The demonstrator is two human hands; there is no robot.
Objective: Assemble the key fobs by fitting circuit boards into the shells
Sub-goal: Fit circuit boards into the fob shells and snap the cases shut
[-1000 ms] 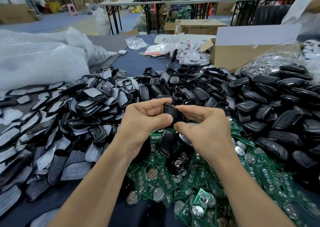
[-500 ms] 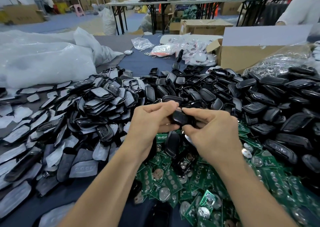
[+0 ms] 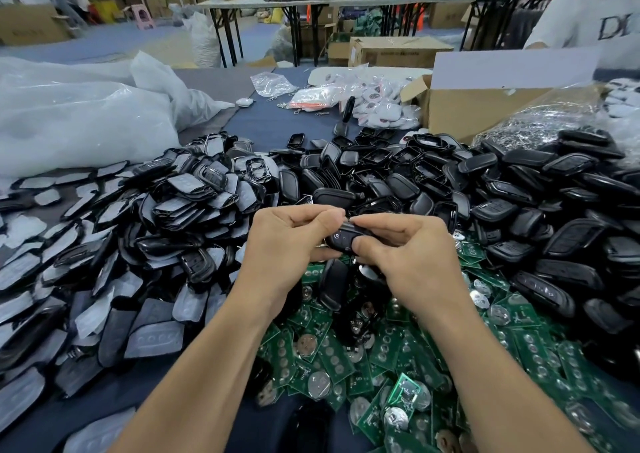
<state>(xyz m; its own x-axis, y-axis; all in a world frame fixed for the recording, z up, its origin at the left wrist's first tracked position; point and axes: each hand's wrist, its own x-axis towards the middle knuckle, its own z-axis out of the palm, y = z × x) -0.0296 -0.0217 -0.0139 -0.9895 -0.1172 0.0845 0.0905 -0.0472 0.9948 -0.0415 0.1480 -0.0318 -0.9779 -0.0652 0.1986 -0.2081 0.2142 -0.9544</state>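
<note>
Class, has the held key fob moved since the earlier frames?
Yes: the key fob has turned from tilted to nearly level, slightly nearer the loose shell below it.

Black fob held over green boards, shells heaped behind.
The fob is glossy black and lies roughly level, long axis left to right, with a small emblem on its near face; the left grip and right grip pinch its ends. The boards, carrying round silver cells, lie jumbled on the tabletop. Black shells pile behind and right.
</note>
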